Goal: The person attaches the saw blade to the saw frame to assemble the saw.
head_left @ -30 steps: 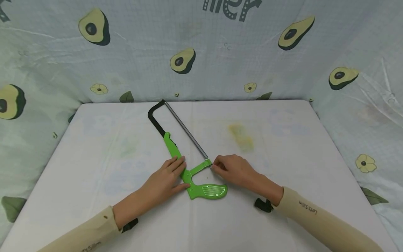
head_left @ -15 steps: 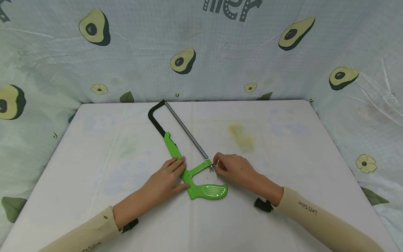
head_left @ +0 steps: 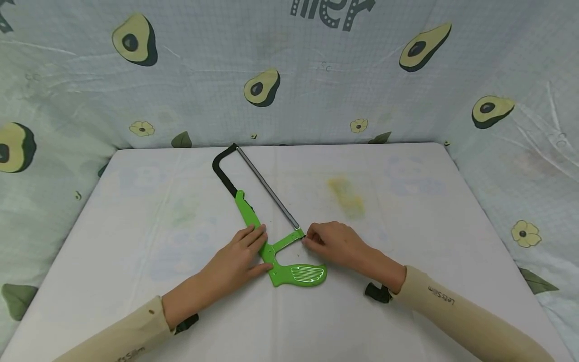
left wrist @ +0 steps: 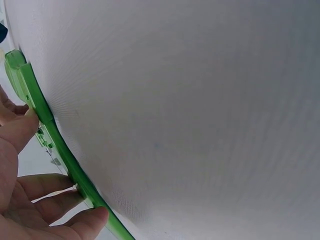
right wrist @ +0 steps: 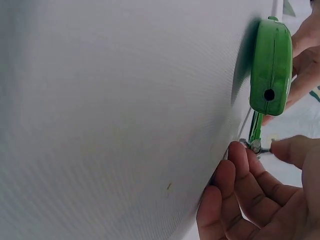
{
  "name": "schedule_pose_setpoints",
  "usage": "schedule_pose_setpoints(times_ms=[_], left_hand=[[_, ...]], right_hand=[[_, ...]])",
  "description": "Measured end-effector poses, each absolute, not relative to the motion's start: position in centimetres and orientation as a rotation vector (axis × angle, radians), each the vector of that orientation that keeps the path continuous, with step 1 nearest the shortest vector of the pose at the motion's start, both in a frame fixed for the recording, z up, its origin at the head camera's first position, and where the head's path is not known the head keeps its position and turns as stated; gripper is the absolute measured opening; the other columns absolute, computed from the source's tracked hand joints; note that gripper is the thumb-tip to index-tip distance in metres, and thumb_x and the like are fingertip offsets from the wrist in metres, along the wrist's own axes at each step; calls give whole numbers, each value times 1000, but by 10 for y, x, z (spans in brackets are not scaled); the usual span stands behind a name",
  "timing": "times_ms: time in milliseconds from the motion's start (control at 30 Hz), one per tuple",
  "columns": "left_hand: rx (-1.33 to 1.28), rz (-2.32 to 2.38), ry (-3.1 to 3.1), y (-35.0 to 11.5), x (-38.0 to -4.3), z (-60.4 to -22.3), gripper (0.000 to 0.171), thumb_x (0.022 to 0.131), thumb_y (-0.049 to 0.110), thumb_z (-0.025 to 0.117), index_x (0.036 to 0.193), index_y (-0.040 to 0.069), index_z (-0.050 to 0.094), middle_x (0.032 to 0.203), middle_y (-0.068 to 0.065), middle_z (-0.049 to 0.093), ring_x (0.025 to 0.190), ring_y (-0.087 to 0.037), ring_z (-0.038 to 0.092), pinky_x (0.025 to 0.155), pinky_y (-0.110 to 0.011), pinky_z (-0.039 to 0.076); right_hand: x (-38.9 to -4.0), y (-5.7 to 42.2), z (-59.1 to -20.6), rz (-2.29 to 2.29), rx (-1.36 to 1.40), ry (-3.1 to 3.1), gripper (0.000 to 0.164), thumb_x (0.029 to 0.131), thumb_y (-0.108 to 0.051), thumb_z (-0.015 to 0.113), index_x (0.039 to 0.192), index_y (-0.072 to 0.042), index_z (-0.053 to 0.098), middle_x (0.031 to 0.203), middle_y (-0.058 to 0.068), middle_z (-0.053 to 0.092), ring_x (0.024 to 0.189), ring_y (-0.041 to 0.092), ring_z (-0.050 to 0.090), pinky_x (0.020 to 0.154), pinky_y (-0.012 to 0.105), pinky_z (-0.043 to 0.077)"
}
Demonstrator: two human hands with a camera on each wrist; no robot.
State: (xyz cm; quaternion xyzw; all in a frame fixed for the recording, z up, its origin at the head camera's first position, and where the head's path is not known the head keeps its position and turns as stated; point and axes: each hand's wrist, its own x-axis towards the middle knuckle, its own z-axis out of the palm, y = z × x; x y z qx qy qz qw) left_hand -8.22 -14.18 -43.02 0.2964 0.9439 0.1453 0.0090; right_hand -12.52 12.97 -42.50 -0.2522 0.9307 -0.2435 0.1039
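A green and black hacksaw (head_left: pixel 282 276) lies flat on the table, its grey blade (head_left: pixel 269 188) on the right and its grip towards the front. My left hand (head_left: pixel 237 259) rests on the green frame with extended fingers; in the left wrist view the fingertips (left wrist: pixel 92 220) press along its edge. At the near end of the blade, my right hand (head_left: pixel 339 244) has thumb and forefinger at a small metal wing nut (right wrist: pixel 256 146). The right wrist view shows the nut between them, below the handle's end. In the head view the right fingers hide the nut.
A white cloth covers the table (head_left: pixel 398 201), with a faded yellow stain (head_left: pixel 346 196) to the right of the saw. Behind and at both sides hangs a curtain (head_left: pixel 199 65) printed with avocados. A dark strap piece (head_left: pixel 377 293) sits under the right wrist.
Half a second ago the right fingers were slightly away from the saw and the wing nut showed; now they are back over it. The left hand and hacksaw stay still.
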Motion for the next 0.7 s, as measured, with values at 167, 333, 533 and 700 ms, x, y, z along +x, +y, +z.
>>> schedule_pose_setpoints(times_ms=[167, 333, 533, 700], left_hand=[[912, 468, 2935, -142, -82, -430, 72, 90, 40, 78, 139, -9, 56, 152, -22, 47, 140, -43, 43, 106, -48, 49], [906, 462, 2927, -141, -82, -429, 73, 90, 40, 78, 139, -9, 56, 153, -22, 47, 141, -44, 42, 106, -49, 49], [906, 454, 2934, -141, -82, -429, 72, 90, 40, 78, 139, -9, 56, 152, -22, 48, 140, -44, 43, 105, -48, 50], [914, 453, 2940, -141, -82, -428, 72, 90, 40, 78, 138, -9, 57, 151, -23, 48, 140, -44, 44, 105, -48, 49]], right_hand=[[-126, 128, -427, -707, -734, 2765, 12, 100, -21, 63, 101, -13, 73, 83, -8, 70, 70, 3, 59, 63, 24, 51], [-125, 131, -426, -690, -729, 2780, 5, 99, -18, 65, 101, -14, 67, 85, -6, 71, 70, 4, 60, 60, 24, 50], [-124, 130, -423, -691, -732, 2761, 8, 97, -18, 64, 99, -14, 71, 85, -7, 69, 71, 4, 58, 63, 25, 51], [-123, 129, -421, -712, -703, 2741, 14, 97, -24, 63, 101, -14, 73, 83, -10, 69, 71, 3, 59, 64, 25, 51]])
